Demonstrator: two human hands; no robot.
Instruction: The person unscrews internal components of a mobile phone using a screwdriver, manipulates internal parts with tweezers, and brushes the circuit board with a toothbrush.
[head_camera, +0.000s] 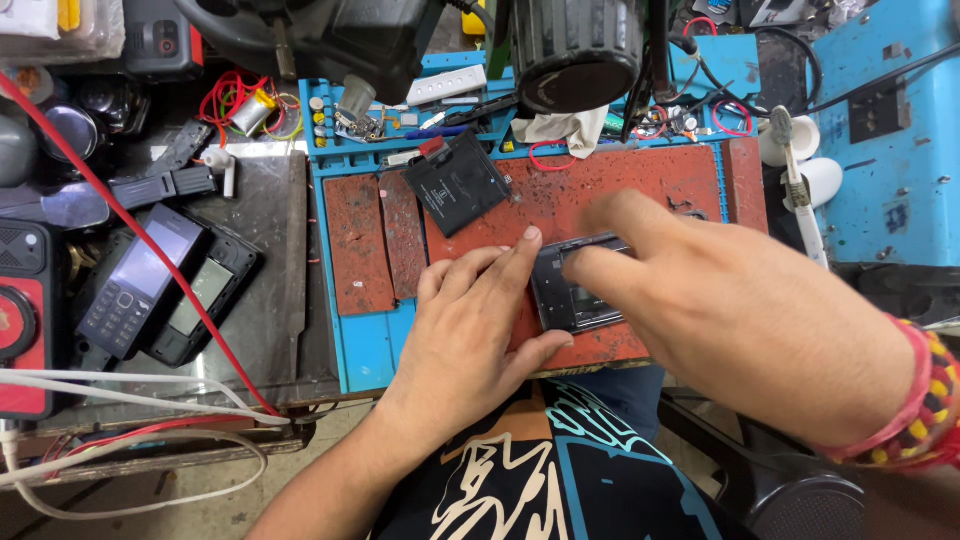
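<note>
Opened phone (572, 290), mat centre: pinned flat under left hand (470, 330), pressed by right hand (720, 310) fingers, nothing clasped. Loose battery (457, 182) at 11 o'clock. Risk: slip, scratched internals.

Bright even overhead light, slight motion blur
</note>
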